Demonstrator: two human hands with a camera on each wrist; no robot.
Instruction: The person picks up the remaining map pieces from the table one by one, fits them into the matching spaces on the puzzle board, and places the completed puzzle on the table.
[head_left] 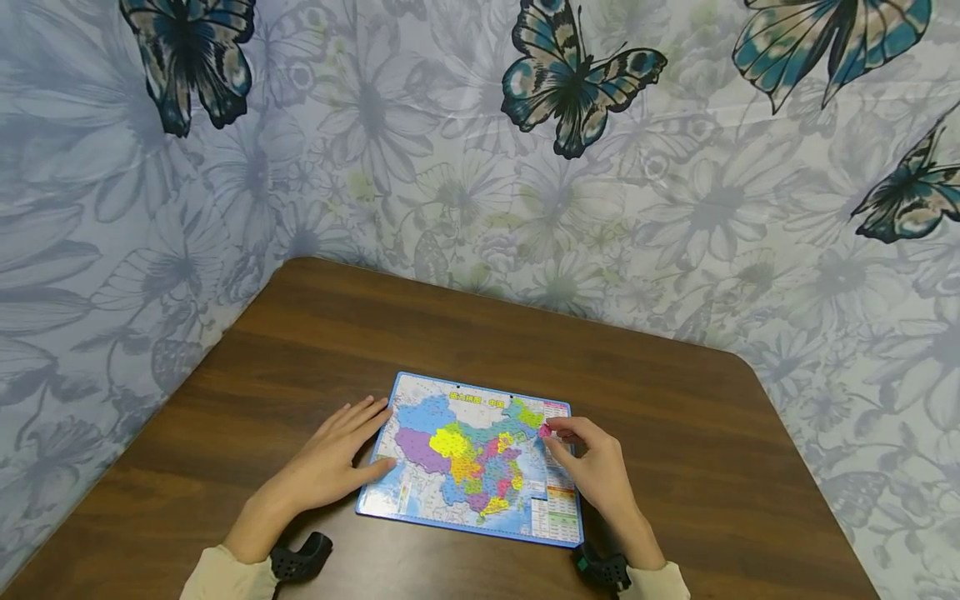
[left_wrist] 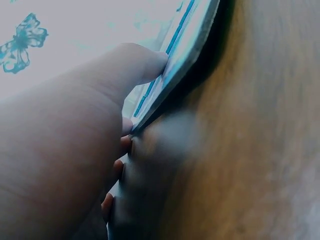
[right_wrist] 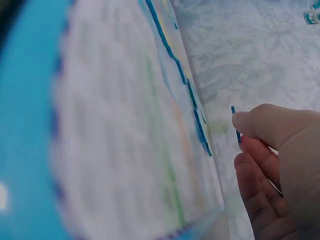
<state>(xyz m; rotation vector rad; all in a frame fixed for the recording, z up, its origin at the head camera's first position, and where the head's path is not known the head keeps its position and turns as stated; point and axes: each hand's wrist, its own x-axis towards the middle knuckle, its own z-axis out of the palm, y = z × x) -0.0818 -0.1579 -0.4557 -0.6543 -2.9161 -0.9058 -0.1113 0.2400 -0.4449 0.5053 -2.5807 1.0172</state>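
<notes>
A map puzzle board (head_left: 420, 505) with a blue rim lies on the table, its coloured map pieces fitted together around a whitish patch under the yellow title. My left hand (head_left: 330, 467) rests on the board's left edge with fingers spread and nearly straight. The left wrist view has its thumb (left_wrist: 142, 65) on the board's face near the edge. Over the board's right side, my right hand (head_left: 596, 458) pinches a small pink puzzle piece (head_left: 545, 431) between thumb and forefinger. Seen nearly edge-on in the right wrist view, that piece looks thin, with a dark blue side.
The brown wooden table (head_left: 360, 333) extends around the board on all sides. Behind it hangs a pale floral cloth with butterflies (head_left: 577, 79). Black wrist devices (head_left: 302, 557) sit on both wrists, below cream sleeves.
</notes>
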